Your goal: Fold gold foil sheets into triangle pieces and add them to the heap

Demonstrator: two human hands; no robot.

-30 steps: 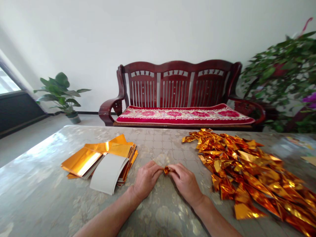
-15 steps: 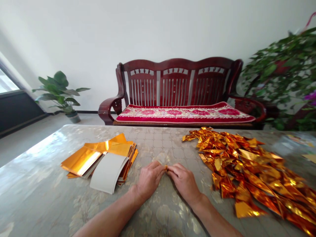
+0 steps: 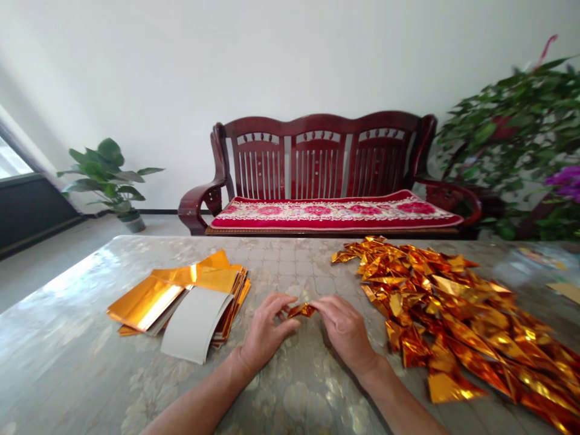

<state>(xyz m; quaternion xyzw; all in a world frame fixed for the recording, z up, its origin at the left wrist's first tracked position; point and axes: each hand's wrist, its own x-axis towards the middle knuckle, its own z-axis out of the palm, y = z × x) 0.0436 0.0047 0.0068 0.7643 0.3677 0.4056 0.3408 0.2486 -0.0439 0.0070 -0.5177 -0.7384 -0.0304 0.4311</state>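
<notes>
A small folded piece of gold foil paper (image 3: 302, 310) is held just above the table in front of me. My right hand (image 3: 343, 326) pinches its right end between thumb and fingers. Around its left end, my left hand (image 3: 270, 326) is open, thumb and fingers apart; whether a fingertip behind touches the foil I cannot tell. To the left lies a stack of flat gold foil sheets (image 3: 147, 297), some with the pale grey back (image 3: 196, 323) facing up. A large heap of folded gold foil pieces (image 3: 446, 302) spreads over the right side.
The table (image 3: 290, 386) has a patterned, glossy cover. Clear plastic (image 3: 521, 266) lies at its right far corner. Behind the table stands a dark red wooden bench (image 3: 318, 163) with a red floral cushion (image 3: 335, 211). Potted plants (image 3: 109, 172) stand on both sides.
My left hand's thumb and fingers have spread apart, off the foil's left end. More of the folded foil piece shows between my hands; the right hand keeps its pinch. The view has shifted slightly.
</notes>
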